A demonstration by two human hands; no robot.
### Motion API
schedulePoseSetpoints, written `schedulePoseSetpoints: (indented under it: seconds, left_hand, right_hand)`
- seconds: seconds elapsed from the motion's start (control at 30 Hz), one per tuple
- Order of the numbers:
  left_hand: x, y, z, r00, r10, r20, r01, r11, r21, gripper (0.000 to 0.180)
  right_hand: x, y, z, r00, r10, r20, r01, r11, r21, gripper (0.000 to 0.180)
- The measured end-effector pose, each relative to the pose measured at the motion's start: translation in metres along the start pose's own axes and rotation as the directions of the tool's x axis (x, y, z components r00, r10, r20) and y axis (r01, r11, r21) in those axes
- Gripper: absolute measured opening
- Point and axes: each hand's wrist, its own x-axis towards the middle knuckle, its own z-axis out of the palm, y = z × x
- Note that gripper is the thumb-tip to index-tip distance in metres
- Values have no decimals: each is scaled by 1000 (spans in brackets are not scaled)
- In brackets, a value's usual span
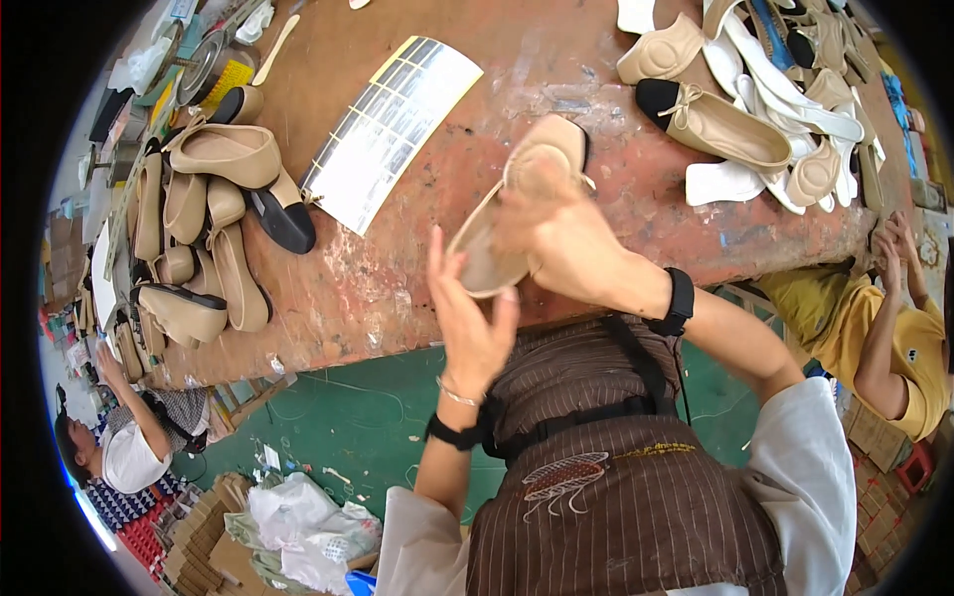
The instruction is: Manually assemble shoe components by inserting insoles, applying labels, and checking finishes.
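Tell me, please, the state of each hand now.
Left hand: partly curled, holding the shoe at its near end.
Right hand: over the shoe, blurred; its grip cannot be told.

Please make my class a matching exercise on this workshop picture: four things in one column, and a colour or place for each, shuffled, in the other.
Things
1. Striped apron
2. Gridded sheet
3. Floor
4. Beige shoe nearest the apron

Colours and places
A. At the left hand and right hand
B. Green
C. Brown
D. On the table, beside the left shoe pile

Right pairs: 1-C, 2-D, 3-B, 4-A
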Motion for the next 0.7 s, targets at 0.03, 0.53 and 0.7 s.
schedulePoseSetpoints:
  seconds: [0.03,0.53,0.7]
  left_hand:
    - [-10,12,8,1000,-1,24,1,1000,-17,64]
    - [5,65,34,878,-41,476,-225,844,487,29]
    - [6,63,28,900,-31,434,-198,859,473,35]
  right_hand:
    - [0,9,-5,971,112,-210,-95,992,88,35]
    - [-20,0,15,932,113,-344,-116,993,13,37]
    - [13,2,9,961,258,100,-260,966,11,38]
